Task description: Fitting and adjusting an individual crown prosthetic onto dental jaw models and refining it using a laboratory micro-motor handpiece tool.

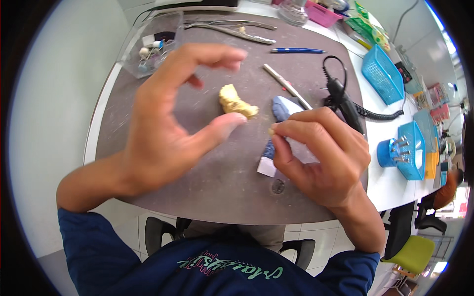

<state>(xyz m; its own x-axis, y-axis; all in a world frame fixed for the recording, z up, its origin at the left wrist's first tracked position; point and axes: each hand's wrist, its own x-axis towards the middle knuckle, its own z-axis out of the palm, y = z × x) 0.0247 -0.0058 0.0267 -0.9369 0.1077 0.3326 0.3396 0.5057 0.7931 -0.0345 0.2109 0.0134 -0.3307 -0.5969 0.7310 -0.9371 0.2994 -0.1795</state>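
My left hand (170, 123) is raised over the left of the brown work mat, its thumb and fingers spread wide around empty air. Just past its thumb tip lies a knobbly yellow piece (236, 102) that looks like a plaster dental model. My right hand (326, 155) pinches a tiny pale yellowish piece (271, 131) between thumb and forefinger; its exact kind is too small to tell. Beneath that hand, partly covered, are a blue-grey lump (284, 107) and a blue-and-white strip (267, 160).
A black handpiece (345, 103) with a coiled cord lies at the right. Beyond are a white stick (287, 86), a blue pen (298, 51) and metal pliers (237, 34). A clear box (148, 64) stands far left. Blue baskets (382, 74) and a blue tool holder (387, 153) line the right.
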